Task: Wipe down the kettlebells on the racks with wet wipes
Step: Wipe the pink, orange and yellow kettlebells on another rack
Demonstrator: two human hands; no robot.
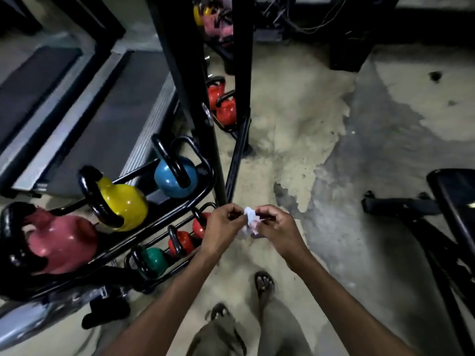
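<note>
A crumpled white wet wipe is held between my two hands in front of me, above the floor. My left hand pinches its left side and my right hand pinches its right side. To the left stands a black rack. Its upper shelf carries a pink kettlebell, a yellow kettlebell and a blue kettlebell. The lower shelf holds a green kettlebell and red kettlebells. More red kettlebells sit on a farther rack.
A black upright post rises beside the rack. Treadmill decks lie at the left. A dark bench frame stands at the right. Worn concrete floor spreads ahead. My sandalled feet are below.
</note>
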